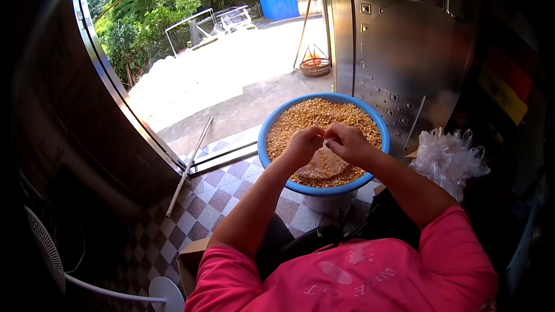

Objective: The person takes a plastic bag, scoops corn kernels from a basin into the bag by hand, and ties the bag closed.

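Note:
A wide blue basin full of loose yellow corn kernels stands in front of me. Over the kernels, my left hand and my right hand meet, fingers pinched close together. Between them hangs a clear plastic bag with kernels in its lower part, resting on or just above the heap. Both hands grip the bag's top; the exact hold of the fingertips is partly hidden.
A pile of clear plastic bags lies to the right. The metal door stands open behind it. A pale stick leans at the threshold, a white fan is lower left, and a woven basket sits outside.

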Demonstrator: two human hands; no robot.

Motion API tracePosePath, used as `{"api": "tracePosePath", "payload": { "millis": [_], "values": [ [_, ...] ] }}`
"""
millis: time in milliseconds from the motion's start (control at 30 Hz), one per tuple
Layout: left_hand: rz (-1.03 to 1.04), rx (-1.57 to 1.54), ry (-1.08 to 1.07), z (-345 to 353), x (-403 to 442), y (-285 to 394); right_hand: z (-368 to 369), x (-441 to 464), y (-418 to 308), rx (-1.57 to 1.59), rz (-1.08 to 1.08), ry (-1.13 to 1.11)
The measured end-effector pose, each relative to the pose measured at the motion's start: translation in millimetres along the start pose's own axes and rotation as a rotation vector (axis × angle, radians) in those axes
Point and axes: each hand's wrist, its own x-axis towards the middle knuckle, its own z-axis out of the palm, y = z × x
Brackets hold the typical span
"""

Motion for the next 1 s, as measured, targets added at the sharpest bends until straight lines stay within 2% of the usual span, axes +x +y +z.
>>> {"api": "tracePosePath", "payload": {
  "millis": [33,100,233,333,400,533,600,700,833,1000],
  "values": [
    [0.002,0.000,0.000,-0.9,-0.6,3.5,0.1,-0.2,-1.5,-0.002,0.000,0.001],
    [-0.109,-0.313,-0.027,-4.4,-2.6,13.5,0.2,0.1,-3.7,0.060,-0.003,0.001],
    [-0.106,-0.301,-0.066,-6.7,-3.3,17.2,5.9,2.1,7.3,0.140,-0.035,0.002],
    [-0.072,-0.412,-0.062,-8.0,-6.7,17.8,5.5,1.8,4.5,0.123,-0.029,0.006],
    [-0.095,-0.720,-0.045,-8.4,-8.8,21.3,1.7,0.7,-3.5,0.109,0.142,0.015],
    [-0.030,-0.522,-0.132,-4.1,-9.9,14.4,8.5,4.1,11.4,0.246,0.199,0.078],
    [0.003,-0.306,0.000,1.4,-8.7,17.1,7.4,5.0,10.5,0.193,0.202,0.073],
    [-0.063,-0.343,0.114,6.7,-11.7,27.6,12.2,8.1,24.8,0.281,0.245,0.072],
    [-0.069,-0.374,0.147,10.6,-12.4,30.9,15.8,7.3,30.6,0.353,0.283,0.081],
    [-0.078,-0.190,0.198,14.3,-10.2,23.0,16.0,5.3,25.1,0.317,0.268,0.089]
  ]
}}
